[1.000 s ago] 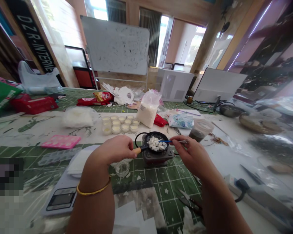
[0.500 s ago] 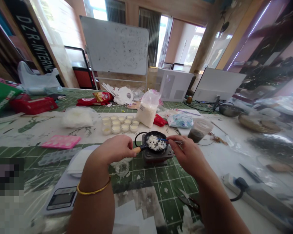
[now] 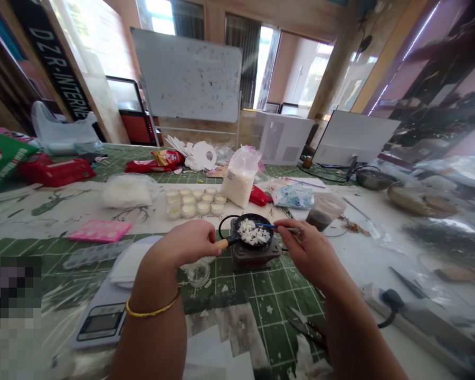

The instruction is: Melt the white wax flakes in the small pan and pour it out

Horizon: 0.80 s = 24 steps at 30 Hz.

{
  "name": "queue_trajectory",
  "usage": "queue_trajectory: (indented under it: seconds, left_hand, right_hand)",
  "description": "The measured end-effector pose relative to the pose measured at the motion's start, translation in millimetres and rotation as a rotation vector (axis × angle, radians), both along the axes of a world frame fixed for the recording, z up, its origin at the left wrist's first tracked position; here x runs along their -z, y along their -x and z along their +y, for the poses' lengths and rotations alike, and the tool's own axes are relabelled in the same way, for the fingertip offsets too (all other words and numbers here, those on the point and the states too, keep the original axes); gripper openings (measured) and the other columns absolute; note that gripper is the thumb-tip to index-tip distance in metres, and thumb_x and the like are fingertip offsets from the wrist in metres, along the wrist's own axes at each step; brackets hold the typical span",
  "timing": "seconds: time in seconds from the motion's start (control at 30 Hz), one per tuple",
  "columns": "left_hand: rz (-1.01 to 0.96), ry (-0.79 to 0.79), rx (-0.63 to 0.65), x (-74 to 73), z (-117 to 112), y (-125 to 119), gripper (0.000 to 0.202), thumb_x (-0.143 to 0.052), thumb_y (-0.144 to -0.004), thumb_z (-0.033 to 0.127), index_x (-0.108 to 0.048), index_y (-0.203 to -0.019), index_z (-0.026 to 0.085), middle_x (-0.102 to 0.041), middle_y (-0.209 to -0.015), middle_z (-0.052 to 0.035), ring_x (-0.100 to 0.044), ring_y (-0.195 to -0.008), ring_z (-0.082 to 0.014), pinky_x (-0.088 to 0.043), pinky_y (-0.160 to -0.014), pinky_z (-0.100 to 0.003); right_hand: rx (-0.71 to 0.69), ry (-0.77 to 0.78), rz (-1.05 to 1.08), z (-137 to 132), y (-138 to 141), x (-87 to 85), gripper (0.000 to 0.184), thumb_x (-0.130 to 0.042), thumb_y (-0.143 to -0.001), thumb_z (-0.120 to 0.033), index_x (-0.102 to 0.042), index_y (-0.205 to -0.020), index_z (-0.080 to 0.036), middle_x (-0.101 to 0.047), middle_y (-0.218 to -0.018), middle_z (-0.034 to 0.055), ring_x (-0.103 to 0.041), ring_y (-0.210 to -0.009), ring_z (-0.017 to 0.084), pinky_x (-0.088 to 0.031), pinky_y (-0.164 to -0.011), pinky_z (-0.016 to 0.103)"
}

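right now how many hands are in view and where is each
2. The left hand holds the handle of the black pan; the right hand holds a thin blue tool that extends over it. No other hands show.

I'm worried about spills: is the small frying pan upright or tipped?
Upright: the pan sits on the small stove, open side up, white lumps inside, the left hand gripping its handle.

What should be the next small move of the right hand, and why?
Probably stir gently: the white pieces lie in lumps in the pan, the right hand holds the blue stick over them, and the left hand grips the handle.
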<state>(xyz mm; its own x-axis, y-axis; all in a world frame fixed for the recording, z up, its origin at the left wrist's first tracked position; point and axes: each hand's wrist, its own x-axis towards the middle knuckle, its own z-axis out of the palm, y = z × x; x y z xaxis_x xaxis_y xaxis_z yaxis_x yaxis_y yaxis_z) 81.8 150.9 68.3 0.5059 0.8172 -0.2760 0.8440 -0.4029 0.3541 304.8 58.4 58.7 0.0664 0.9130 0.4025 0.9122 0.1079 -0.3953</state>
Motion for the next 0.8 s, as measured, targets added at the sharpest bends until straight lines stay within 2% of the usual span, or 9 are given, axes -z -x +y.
queue_trajectory:
  seconds: [0.07, 0.2, 0.33, 0.5, 0.63, 0.8]
  left_hand:
    - [-0.011, 0.002, 0.011, 0.6, 0, 1, 0.027, -0.053, -0.063, 0.045, -0.061, -0.067, 0.020, -0.059, -0.062, -0.0004, -0.050, -0.058, -0.0134, -0.028, -0.049, -0.025]
    - [-0.041, 0.026, 0.037, 1.7, 0, 2, 0.030, -0.053, -0.062, 0.048, -0.062, -0.068, 0.019, -0.059, -0.062, -0.0001, -0.049, -0.057, -0.0129, -0.028, -0.049, -0.024]
    - [-0.031, 0.017, 0.026, 0.5, 0, 2, 0.031, -0.051, -0.063, 0.048, -0.062, -0.068, 0.019, -0.060, -0.064, -0.0010, -0.050, -0.059, -0.0134, -0.029, -0.050, -0.024]
    - [-0.017, 0.006, 0.022, 0.1, 1, 2, 0.035, -0.049, -0.065, 0.051, -0.061, -0.068, 0.019, -0.061, -0.065, -0.0016, -0.051, -0.059, -0.0138, -0.030, -0.050, -0.024]
    - [-0.038, 0.007, 0.035, 2.0, 2, 2, 0.032, -0.054, -0.061, 0.048, -0.062, -0.072, 0.019, -0.061, -0.067, -0.0003, -0.051, -0.060, -0.0134, -0.030, -0.051, -0.024]
    - [-0.013, 0.052, 0.047, 1.7, 1, -1, 0.027, -0.051, -0.063, 0.043, -0.064, -0.067, 0.020, -0.055, -0.057, 0.0011, -0.046, -0.053, -0.0113, -0.027, -0.048, -0.024]
  right_hand:
    - [0.011, -0.009, -0.006, -2, -1, -2.3, 0.028, -0.039, -0.088, -0.032, -0.063, -0.098, -0.021, -0.067, -0.093, 0.0045, -0.059, -0.087, 0.019, -0.041, -0.077, 0.031]
    - [-0.014, 0.069, -0.050, -5, -2, -3.5, 0.027, -0.041, -0.087, -0.031, -0.065, -0.095, -0.022, -0.067, -0.088, 0.0040, -0.059, -0.084, 0.019, -0.040, -0.076, 0.031]
    - [0.038, -0.017, -0.045, -9, -4, -5.3, 0.026, -0.040, -0.087, -0.033, -0.064, -0.094, -0.023, -0.067, -0.090, 0.0026, -0.059, -0.084, 0.018, -0.039, -0.074, 0.029]
    - [0.029, 0.059, -0.077, -10, -5, -7.6, 0.025, -0.041, -0.087, -0.032, -0.064, -0.090, -0.022, -0.067, -0.081, 0.0018, -0.059, -0.079, 0.018, -0.038, -0.071, 0.028]
    - [0.035, 0.000, -0.053, -11, -5, -8.6, 0.025, -0.041, -0.087, -0.032, -0.063, -0.091, -0.022, -0.067, -0.085, 0.0020, -0.059, -0.080, 0.017, -0.038, -0.072, 0.028]
    - [0.027, 0.064, -0.084, -12, -4, -8.7, 0.026, -0.040, -0.087, -0.031, -0.064, -0.089, -0.021, -0.066, -0.079, 0.0024, -0.059, -0.078, 0.018, -0.038, -0.071, 0.029]
